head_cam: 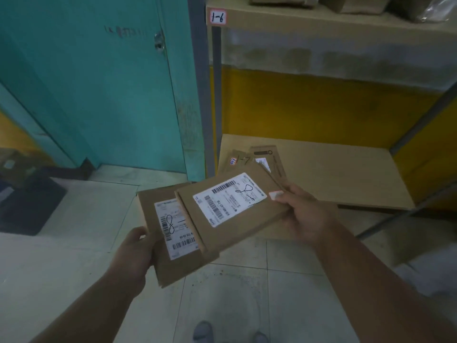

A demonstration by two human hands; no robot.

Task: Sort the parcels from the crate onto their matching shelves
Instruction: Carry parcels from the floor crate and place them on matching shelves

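Cardboard parcels [232, 214] marked "8", both hands' fingers [284, 198] gripping them; shelf tag [218, 18] "1-6".

Bare forearms [371, 273] — no sleeves — grey shoes [202, 330].

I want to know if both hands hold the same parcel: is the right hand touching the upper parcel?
Touching. The head view shows the right hand gripping the right edge of the upper parcel, thumb pressed on its top face.

Lower shelf [346, 174] lies open to the right — envelopes [267, 159] crowd its left corner.
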